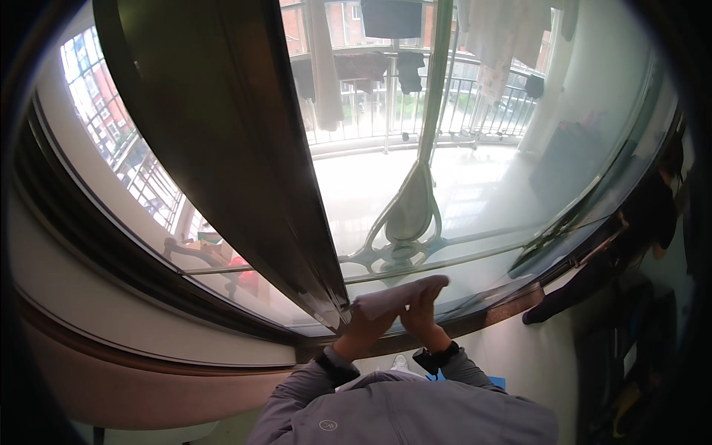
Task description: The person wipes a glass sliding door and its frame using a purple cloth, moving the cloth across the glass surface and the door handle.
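A folded pinkish-grey cloth (389,299) stretches between my two hands in front of a glass sliding door. My left hand (362,332) is at the cloth's left end, close to the dark door frame (267,167). Farther right, my right hand (421,318) grips the cloth from below, its fingertips near the right end. Behind the cloth, the glass pane (478,222) carries a pale decorative pattern with a teardrop shape (409,217). The cloth hides part of my fingers. Whether it touches the glass, I cannot tell.
A dark threshold (500,311) runs below the door. Another person (639,222) in dark clothes is at the right. Beyond the glass are a balcony railing (389,111) and hanging laundry (489,33). A curved pinkish-brown surface (167,395) lies at the lower left.
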`<state>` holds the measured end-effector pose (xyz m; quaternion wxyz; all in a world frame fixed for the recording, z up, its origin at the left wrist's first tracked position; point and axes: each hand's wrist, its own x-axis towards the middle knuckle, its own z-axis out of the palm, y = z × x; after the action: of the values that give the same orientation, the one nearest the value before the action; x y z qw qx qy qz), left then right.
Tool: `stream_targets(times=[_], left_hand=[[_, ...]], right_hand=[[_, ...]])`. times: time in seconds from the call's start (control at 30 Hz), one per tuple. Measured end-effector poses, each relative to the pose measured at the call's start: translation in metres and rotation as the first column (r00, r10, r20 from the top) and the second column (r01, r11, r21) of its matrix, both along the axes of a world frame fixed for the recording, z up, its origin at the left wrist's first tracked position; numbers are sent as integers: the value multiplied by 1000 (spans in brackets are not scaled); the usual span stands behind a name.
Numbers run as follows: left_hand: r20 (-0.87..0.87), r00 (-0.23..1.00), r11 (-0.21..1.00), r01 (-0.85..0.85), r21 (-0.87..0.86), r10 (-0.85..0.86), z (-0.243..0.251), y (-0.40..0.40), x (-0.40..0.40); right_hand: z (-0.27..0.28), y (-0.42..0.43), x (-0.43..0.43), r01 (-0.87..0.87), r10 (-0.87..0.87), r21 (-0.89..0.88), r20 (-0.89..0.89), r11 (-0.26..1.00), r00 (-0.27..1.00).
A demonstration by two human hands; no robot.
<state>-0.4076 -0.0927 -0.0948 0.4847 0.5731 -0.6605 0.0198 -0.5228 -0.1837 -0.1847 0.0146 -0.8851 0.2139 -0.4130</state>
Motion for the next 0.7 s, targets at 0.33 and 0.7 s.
stream_targets(times=[0.33, 0.7], left_hand=[[174, 974, 975, -172, 141, 147, 8, 34, 23], [444, 784, 893, -439, -99, 435, 96, 33, 4]], right_hand=[[37, 43, 37, -152, 162, 131, -67, 980, 985], [180, 25, 35, -110, 164, -280, 177, 954, 971]])
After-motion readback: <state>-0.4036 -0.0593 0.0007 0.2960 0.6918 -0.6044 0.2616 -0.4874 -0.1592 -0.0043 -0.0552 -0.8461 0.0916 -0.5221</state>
